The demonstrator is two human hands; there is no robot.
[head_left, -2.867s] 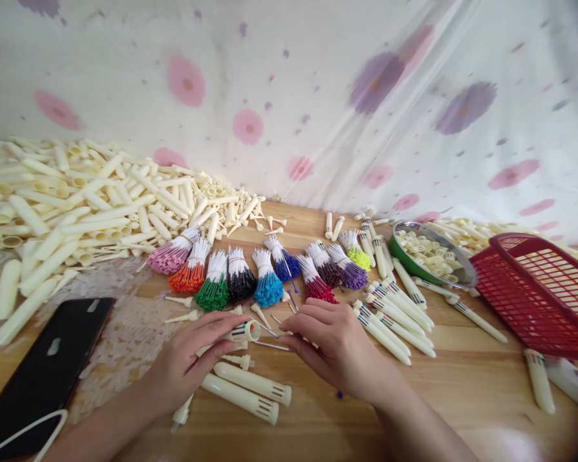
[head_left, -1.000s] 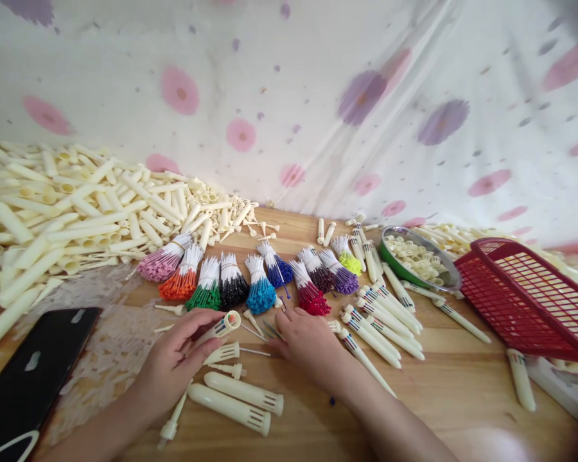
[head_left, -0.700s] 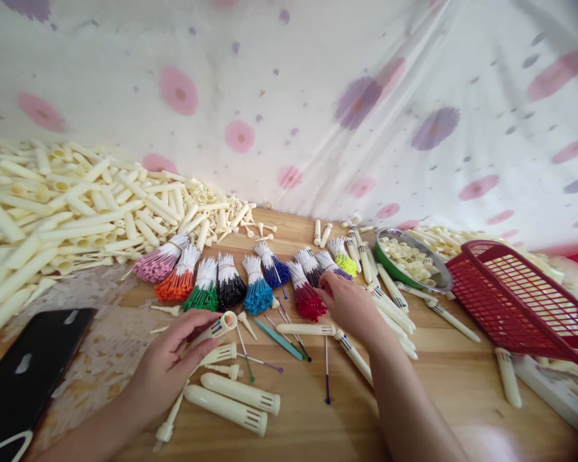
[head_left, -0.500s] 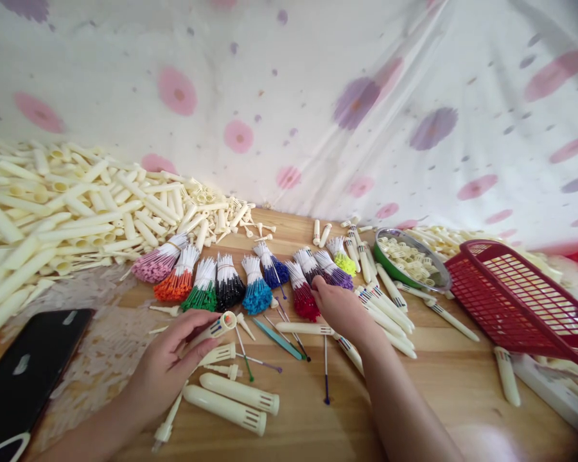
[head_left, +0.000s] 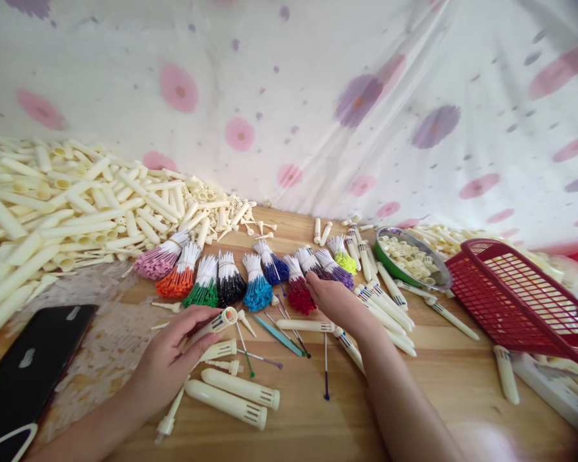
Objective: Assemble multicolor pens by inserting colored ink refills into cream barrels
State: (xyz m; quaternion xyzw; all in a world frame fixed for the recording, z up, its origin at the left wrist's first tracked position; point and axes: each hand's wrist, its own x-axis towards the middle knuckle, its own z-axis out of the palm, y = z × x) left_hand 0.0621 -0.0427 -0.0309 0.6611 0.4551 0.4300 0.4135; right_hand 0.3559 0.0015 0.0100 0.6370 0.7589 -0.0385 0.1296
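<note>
My left hand (head_left: 173, 350) is closed around a cream multicolour pen barrel (head_left: 216, 323), its open end tilted up to the right with coloured tips showing inside. My right hand (head_left: 330, 298) reaches to the right edge of a dark red bundle of pen refills (head_left: 299, 292). Its fingers are pressed together, and what the tips pinch is hidden. Other tied refill bundles stand in an arc, including blue (head_left: 257, 292), black (head_left: 230, 282), green (head_left: 201, 290) and orange (head_left: 177, 280). Below the left hand lie two empty-looking cream barrels (head_left: 226, 403). Loose refills (head_left: 326, 369) lie between the hands.
A large heap of cream barrels (head_left: 77, 205) fills the left back. A black phone (head_left: 33, 372) lies at left. Teal tweezers (head_left: 279, 336) rest mid-table. Assembled pens (head_left: 385, 311), a green bowl (head_left: 404, 277) of small parts and a red basket (head_left: 520, 301) stand at right.
My right hand has moved slightly left and up along the dark red bundle, which has shifted a little the same way. The left hand still holds the barrel in nearly the same place.
</note>
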